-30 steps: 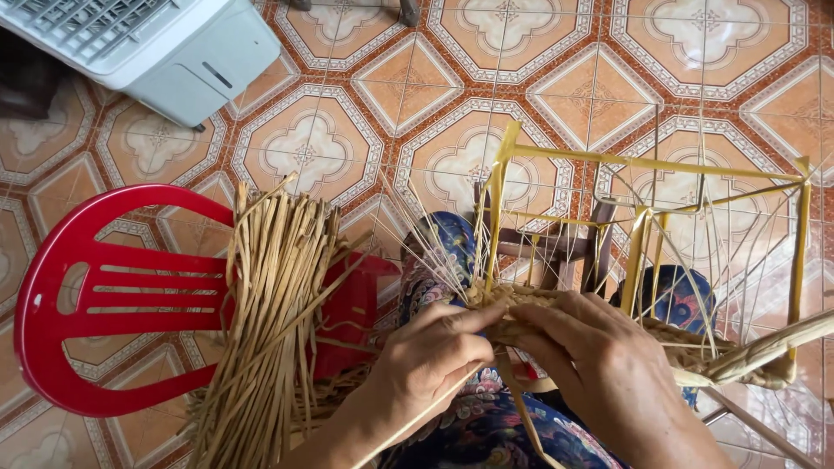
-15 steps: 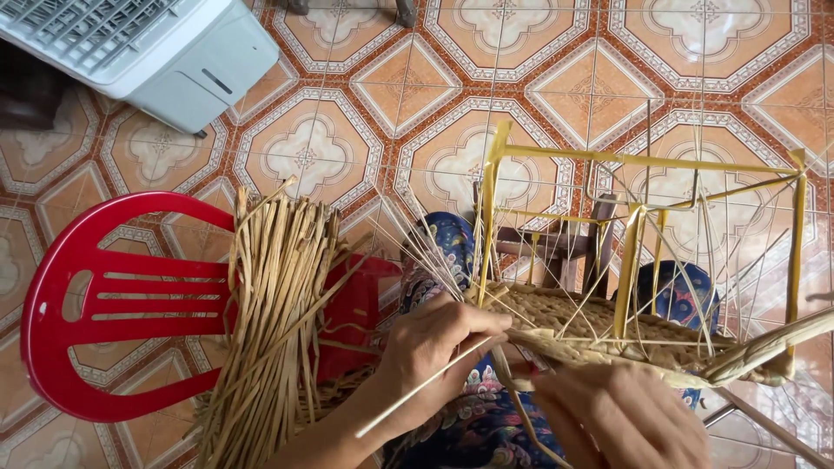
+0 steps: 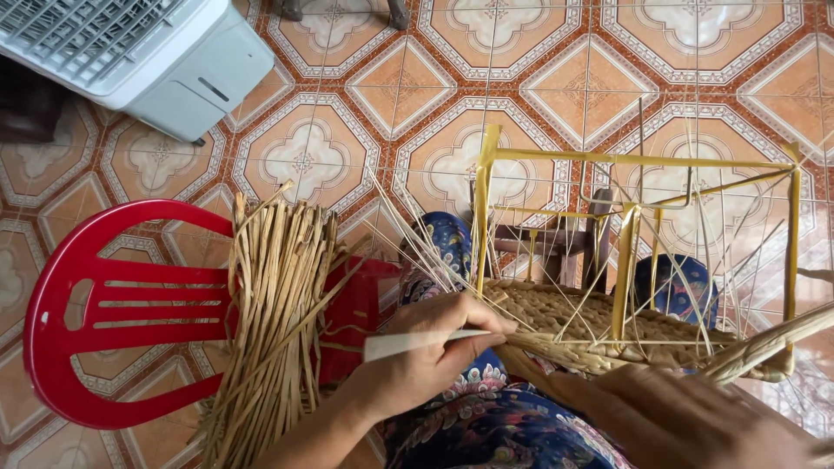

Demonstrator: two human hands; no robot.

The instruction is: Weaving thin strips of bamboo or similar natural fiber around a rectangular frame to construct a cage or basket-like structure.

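A yellow wire frame (image 3: 638, 161) rests on my lap with a woven straw base (image 3: 565, 317) and thin upright stakes. My left hand (image 3: 430, 352) grips a pale flat tool or strip (image 3: 413, 345) and presses against the near edge of the weave. At the lower right, my right hand (image 3: 686, 417) is close to the camera and blurred, just below the woven rim. A thick twisted straw rope (image 3: 769, 343) leads off to the right. Whether the right hand grips it is not visible.
A bundle of dried straw strands (image 3: 278, 321) lies over a red plastic chair (image 3: 104, 313) to my left. A white-grey fan unit (image 3: 148, 56) stands at the top left on the patterned tile floor (image 3: 539, 78). A wooden stool (image 3: 547, 243) shows behind the frame.
My right hand has dropped from the weave toward the lower right. My left hand has stayed at the edge of the weave, with the pale strip now showing in it.
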